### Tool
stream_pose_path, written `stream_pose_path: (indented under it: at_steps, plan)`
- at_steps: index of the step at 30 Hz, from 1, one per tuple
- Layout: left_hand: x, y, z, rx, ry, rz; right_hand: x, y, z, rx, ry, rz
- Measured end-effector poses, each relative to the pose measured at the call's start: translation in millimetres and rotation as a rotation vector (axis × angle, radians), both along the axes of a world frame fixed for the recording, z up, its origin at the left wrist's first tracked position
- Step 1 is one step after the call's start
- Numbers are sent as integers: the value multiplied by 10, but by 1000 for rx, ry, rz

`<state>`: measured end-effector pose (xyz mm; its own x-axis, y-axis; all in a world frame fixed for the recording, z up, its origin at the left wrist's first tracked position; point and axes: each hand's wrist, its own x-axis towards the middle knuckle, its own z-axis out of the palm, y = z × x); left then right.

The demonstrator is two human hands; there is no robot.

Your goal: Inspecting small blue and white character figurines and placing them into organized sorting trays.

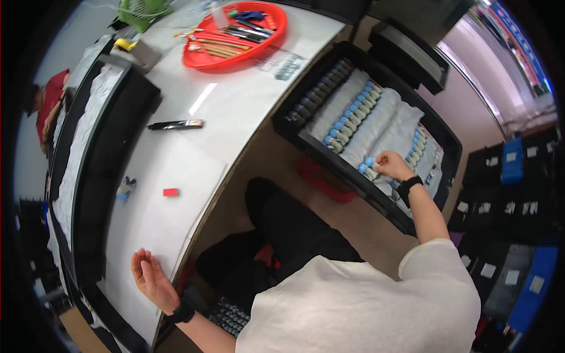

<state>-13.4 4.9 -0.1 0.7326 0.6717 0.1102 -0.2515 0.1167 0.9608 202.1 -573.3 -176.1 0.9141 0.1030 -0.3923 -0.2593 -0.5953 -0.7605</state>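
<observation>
Pale shirt (365, 306) behind, right hand (393, 165) pinches a blue-topped figurine (371, 166) (a row (353, 115) beyond the fingertips); left hand (153, 281) loosely cupped, unclosed.

Left hand (154, 285), loosely curled, hangs at the table's (203, 147) near edge — right hand (394, 166) pinches inside the tray's (345, 170) edge.

The white tabletop (206, 144) looked smooth and glossy, throwing back a bright streak of light. The red tray (235, 62) had the shine of plastic; the black crate (355, 189) looked like duller plastic. Wrinkled, soft, cloth-like padding (376, 122) lined it, while the small figures (369, 169) were too small to tell their material. The pale shirt (365, 306) was creased, matt cloth.
</observation>
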Motion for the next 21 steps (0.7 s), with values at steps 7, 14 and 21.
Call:
stream_pose_path:
  at_steps: [7,14,21]
  plan:
    - [117,-131,52,-49,46,59,88,-90,-20,-530,-355,355]
    - [30,-81,92,9,-7,-2,482,2093,1556,200,-513,313]
    - [121,-60,-155,-18,-142,-95,346,3948,2326,297,-720,911]
